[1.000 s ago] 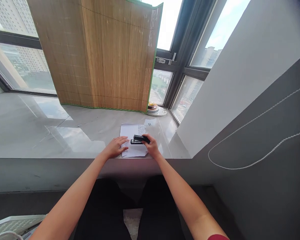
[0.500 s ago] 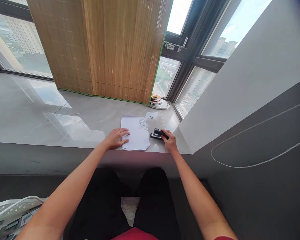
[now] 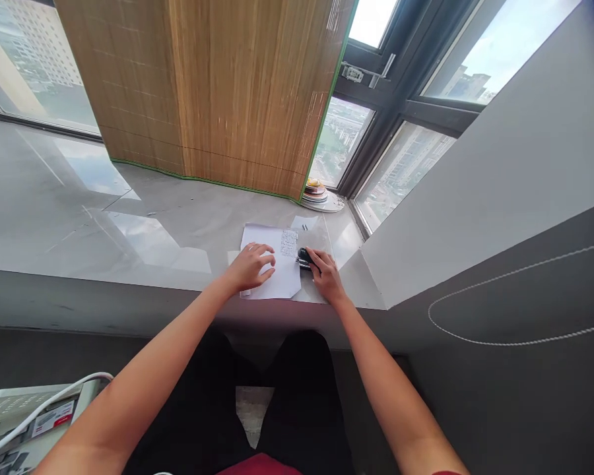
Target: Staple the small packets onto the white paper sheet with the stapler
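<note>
White sheets of paper lie near the front edge of the grey sill, with a block of dark print at their upper right. My left hand is over their left part, fingers apart and curved; whether the fingertips touch the paper I cannot tell. A black stapler sits at the right edge of the sheets, its front end against or over that edge. My right hand grips it from the right, hiding its rear. Behind it lies a small pale slip bearing two short dark marks, perhaps staple strips.
A stack of plates stands in the sill's far corner. The bamboo blind hangs down to the sill behind the paper. A looped bead chain hangs at the right. A crate with boxes and a white cable is at lower left.
My left hand has moved right across the paper, its fingers now more curved. My right hand has brought the stapler left to the sheets' right edge. The view has shifted slightly.
</note>
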Tool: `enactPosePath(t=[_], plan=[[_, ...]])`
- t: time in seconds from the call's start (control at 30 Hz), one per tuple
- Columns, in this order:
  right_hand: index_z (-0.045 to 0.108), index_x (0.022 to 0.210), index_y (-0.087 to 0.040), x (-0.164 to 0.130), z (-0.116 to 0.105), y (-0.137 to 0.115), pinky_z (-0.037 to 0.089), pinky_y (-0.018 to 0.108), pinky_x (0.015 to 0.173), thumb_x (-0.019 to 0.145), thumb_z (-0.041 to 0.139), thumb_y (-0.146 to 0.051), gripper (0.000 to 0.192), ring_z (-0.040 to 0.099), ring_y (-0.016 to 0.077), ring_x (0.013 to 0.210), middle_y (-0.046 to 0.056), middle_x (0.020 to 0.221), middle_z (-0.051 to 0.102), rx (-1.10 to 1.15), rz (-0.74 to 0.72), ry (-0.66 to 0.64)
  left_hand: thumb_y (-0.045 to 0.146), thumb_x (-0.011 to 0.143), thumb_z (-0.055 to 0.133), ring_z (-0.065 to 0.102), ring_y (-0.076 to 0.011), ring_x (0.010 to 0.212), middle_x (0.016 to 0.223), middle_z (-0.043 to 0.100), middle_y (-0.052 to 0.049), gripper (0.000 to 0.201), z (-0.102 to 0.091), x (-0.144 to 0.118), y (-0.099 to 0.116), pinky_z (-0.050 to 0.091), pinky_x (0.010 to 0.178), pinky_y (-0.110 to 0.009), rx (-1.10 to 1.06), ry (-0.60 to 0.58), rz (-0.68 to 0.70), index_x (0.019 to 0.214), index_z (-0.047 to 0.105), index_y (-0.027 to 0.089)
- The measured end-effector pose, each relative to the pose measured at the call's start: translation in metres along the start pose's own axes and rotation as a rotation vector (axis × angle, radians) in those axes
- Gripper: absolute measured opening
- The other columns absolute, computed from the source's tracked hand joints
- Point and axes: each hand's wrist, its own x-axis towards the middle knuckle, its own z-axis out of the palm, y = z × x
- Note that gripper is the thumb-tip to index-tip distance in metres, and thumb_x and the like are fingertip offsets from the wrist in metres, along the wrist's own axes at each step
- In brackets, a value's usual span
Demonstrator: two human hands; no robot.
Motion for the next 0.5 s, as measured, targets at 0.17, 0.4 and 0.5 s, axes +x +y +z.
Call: enactPosePath(t=[0.17,0.4,0.5], plan=[[0.051,0.158,-0.031,0.002,0.0,-0.002,0.05,0.045,0.107,0.106,0.042,-0.02,0.055,0.057,0.0279,0.117,0.009,0.135,0.065,-0.09,0.014,0.043,0.044,0.101,0.057,0.038,-0.0364,0.155,0.166,0.043,-0.013,0.051,0.033,0.017,0.032,0.025,0.128,-0.064,-0.004,-0.189,0.046,0.15,0.058,0.027],[0.052,0.158,-0.032,0.002,0.0,-0.002,0.049,0.044,0.109,0.106,0.04,-0.017,0.055,0.057,0.0274,0.123,0.008,0.141,0.064,-0.161,-0.011,0.028,0.047,0.103,0.05,0.026,-0.0369,0.161,0.176,0.026,-0.006,0.063,0.047,0.01,0.03,0.015,0.129,-0.065,0.041,-0.209,0.047,0.164,0.04,0.035],[0.051,0.159,-0.032,0.003,0.001,-0.002,0.049,0.044,0.109,0.107,0.04,-0.017,0.055,0.057,0.0277,0.122,0.008,0.141,0.063,-0.198,-0.015,0.018,0.048,0.104,0.048,0.025,-0.037,0.161,0.176,0.024,-0.005,0.063,0.044,0.011,0.031,0.015,0.129,-0.065,0.039,-0.22,0.047,0.165,0.039,0.035]])
